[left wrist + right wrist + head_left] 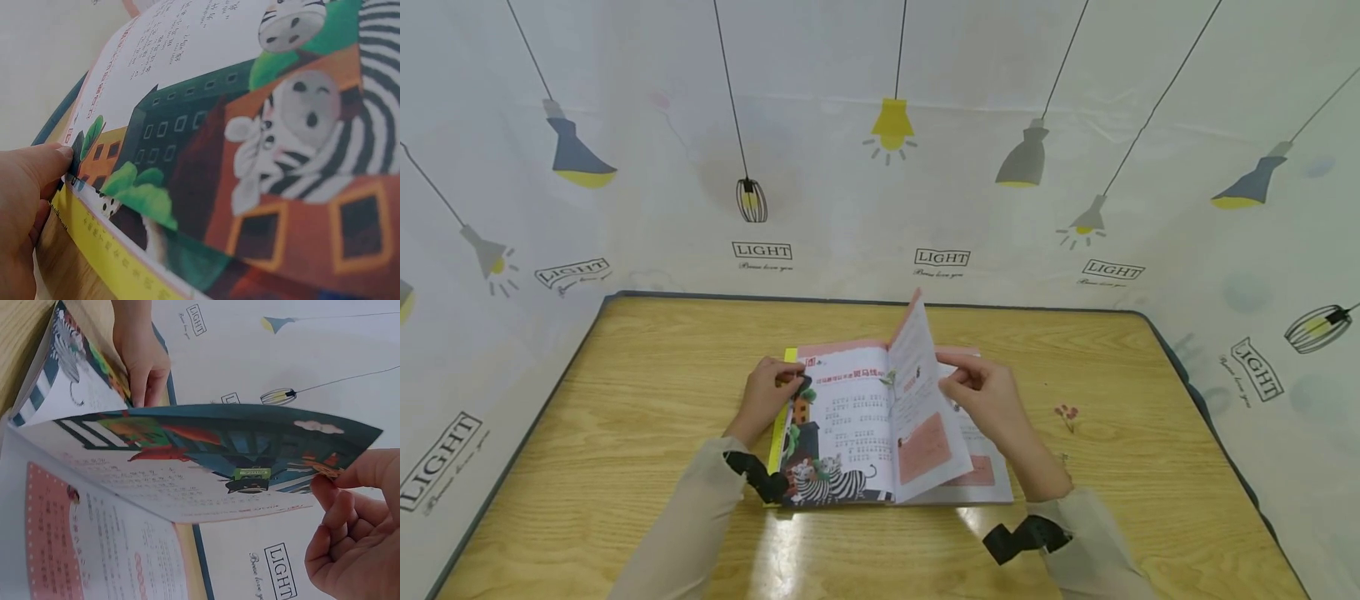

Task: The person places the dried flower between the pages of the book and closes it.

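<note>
An illustrated children's book (pixel 853 417) with Chinese text lies open on the wooden table. Zebras and dark buildings (pixel 187 137) decorate its left page. At the book's left edge is my left hand (pixel 767 398), its thumb on top of the page edge and its fingers curled below, gripping the book. One page (pixel 925 408) stands raised from the middle of the book, and my right hand (pixel 988 396) pinches its outer edge between thumb and finger. In the right wrist view, the raised page's colourful side (pixel 206 447) shows. Beneath it lies a page with a pink text box (pixel 53 531).
A white cloth with printed lamps (pixel 850 208) hangs around the back and sides of the table (pixel 647 400). Right of the book, a small reddish flower print (pixel 1066 414) shows on the tabletop. Black wrist mounts (pixel 1026 537) sit on both sleeves.
</note>
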`<state>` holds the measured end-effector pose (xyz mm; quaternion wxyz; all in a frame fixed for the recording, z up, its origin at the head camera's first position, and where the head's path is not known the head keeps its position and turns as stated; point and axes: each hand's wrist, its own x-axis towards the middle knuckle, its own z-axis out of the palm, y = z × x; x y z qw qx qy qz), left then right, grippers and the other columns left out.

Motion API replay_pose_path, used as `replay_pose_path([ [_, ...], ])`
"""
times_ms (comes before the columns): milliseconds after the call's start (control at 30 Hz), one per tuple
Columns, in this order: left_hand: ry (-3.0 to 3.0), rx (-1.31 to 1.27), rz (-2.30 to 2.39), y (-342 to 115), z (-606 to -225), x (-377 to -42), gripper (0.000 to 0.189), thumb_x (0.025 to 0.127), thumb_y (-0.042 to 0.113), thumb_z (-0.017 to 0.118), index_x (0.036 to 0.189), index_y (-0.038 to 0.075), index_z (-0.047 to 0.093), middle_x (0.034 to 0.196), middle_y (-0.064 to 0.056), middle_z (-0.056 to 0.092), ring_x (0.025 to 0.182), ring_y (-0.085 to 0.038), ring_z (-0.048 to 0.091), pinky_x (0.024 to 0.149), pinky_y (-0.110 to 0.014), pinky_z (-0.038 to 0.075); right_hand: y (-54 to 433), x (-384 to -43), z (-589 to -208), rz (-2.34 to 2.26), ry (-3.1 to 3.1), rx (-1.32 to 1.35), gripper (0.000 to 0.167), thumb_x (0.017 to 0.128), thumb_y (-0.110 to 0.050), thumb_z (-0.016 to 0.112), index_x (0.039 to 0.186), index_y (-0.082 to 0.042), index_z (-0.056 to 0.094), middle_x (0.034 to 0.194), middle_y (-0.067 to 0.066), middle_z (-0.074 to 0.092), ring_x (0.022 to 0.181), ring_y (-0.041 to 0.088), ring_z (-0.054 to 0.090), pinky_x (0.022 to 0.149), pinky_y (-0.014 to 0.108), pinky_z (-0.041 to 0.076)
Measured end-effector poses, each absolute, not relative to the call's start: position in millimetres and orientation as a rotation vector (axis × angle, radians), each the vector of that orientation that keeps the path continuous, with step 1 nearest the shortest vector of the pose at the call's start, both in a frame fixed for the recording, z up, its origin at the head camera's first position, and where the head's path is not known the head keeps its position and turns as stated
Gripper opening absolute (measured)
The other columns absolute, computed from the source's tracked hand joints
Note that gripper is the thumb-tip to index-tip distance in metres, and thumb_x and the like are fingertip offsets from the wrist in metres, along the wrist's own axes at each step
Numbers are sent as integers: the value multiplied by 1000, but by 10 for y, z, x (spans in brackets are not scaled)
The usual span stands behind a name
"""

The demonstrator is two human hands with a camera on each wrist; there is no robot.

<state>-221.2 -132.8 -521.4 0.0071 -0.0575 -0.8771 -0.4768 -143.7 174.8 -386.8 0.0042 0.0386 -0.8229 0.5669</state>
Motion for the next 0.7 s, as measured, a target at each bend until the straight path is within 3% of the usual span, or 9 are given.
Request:
replay_pose_path([
  [700,-2737,-203,-1470,-1331,-5233,-2220,25,87,8,62,111,1,65,94,-10,50,87,-22,49,77,-36,43,1384,-1489,-3825,1870,-2500,172,33,79,3,61,112,3,64,71,5,59,58,8,46,49,20,35],
])
